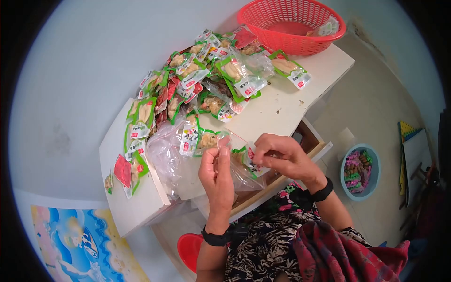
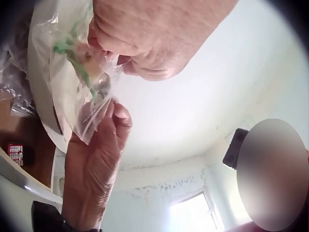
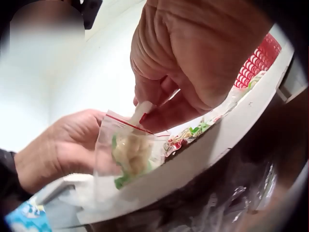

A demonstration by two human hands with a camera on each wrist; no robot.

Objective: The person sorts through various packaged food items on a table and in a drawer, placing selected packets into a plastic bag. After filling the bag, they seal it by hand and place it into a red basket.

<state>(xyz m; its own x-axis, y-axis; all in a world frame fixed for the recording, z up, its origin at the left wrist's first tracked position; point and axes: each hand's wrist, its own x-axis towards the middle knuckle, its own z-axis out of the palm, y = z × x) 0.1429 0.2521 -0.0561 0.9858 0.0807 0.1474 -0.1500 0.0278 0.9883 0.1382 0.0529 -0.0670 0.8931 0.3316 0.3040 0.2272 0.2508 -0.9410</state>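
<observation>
A clear zip bag with a red line along its mouth hangs between the hands in front of the table. Inside it is most of a green-edged food packet, its white end sticking out of the mouth. My left hand pinches the bag's edge between thumb and fingers; in the right wrist view that hand is behind the bag. With thumb and fingertips my right hand pinches the packet's white end, seen close in the right wrist view, where the hand is above the bag.
Many similar packets are heaped on the white table, beside clear bags. A red basket stands at the back. Below the table are a partly open drawer, a blue basin of packets and a red container.
</observation>
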